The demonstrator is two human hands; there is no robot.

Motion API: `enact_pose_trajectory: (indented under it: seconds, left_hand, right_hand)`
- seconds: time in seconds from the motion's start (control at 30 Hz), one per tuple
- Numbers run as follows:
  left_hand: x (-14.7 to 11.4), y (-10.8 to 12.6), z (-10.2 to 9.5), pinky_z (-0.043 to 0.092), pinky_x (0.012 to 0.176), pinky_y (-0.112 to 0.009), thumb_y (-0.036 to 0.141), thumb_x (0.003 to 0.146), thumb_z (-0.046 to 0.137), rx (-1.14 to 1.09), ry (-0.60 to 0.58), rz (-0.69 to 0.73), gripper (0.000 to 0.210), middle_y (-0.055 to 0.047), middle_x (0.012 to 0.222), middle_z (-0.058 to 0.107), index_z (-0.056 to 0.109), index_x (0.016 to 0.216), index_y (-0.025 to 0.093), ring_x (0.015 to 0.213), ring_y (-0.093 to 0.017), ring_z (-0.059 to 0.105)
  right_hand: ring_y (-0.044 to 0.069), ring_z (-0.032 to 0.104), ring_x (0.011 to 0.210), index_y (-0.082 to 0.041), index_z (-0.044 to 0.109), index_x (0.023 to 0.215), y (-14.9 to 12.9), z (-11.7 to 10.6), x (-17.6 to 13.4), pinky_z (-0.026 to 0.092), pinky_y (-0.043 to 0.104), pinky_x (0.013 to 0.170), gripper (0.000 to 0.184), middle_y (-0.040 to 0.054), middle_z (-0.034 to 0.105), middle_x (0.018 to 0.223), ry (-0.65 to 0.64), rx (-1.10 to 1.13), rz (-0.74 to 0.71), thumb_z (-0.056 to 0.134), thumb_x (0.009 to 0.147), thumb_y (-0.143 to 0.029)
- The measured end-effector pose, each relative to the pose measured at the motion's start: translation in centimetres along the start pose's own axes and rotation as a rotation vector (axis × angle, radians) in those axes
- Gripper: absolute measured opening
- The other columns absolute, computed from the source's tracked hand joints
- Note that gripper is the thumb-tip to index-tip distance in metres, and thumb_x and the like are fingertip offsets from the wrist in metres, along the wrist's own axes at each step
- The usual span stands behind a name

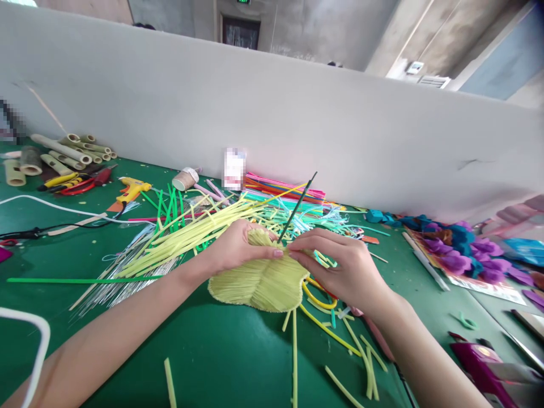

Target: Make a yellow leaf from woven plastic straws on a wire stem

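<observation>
A yellow-green leaf (259, 283) made of rows of fuzzy pipe cleaners, with a crease down its middle, is held up over the table. My left hand (242, 246) grips its upper left part, thumb lying across the front. At the leaf's top edge my right hand (340, 260) pinches with thumb and fingertips; the exact spot between the fingers is partly hidden. A dark green stem (297, 207) slants up and right from the leaf's top, between both hands. Behind my left hand lies a bundle of yellow-green pipe cleaners (182, 241).
On the green table (204, 351) are a yellow glue gun (132, 190), pliers (68, 180), bamboo tubes (63, 153), coloured pipe-cleaner bundles (284, 190) and purple flowers (467, 255). Loose yellow-green strips (294, 357) lie in front. A grey partition (272, 113) stands behind.
</observation>
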State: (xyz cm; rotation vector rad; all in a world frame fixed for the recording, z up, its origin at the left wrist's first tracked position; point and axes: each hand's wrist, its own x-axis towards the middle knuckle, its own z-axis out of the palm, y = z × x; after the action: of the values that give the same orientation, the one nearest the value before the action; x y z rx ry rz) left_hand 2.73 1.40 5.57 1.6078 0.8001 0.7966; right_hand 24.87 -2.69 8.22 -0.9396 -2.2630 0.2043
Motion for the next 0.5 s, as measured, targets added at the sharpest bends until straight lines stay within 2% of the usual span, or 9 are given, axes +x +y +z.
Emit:
enact_pose_trajectory:
  seconds: [0.1,0.5]
  left_hand:
    - [-0.16,0.3,-0.02,0.045,0.06,-0.022,0.044,0.071,0.078,0.064,0.012,0.001,0.03,0.0,0.071,0.065,0.069,0.075,0.015,0.07,-0.015,0.062]
    - [-0.17,0.14,0.05,0.046,0.063,-0.021,0.043,0.07,0.079,0.009,0.001,-0.016,0.03,0.0,0.073,0.066,0.07,0.076,0.015,0.072,-0.014,0.062]
  right_hand:
    - [0.012,0.066,0.076,-0.022,0.066,0.094,-0.15,-0.22,-0.2,0.052,0.024,0.071,0.009,0.0003,0.072,0.087,0.048,0.032,0.016,0.065,0.088,-0.015]
    - [0.011,0.066,0.07,-0.022,0.068,0.096,0.02,-0.25,-0.6,0.054,0.023,0.066,0.011,0.0002,0.072,0.084,0.03,-0.034,-0.026,0.064,0.089,-0.015]
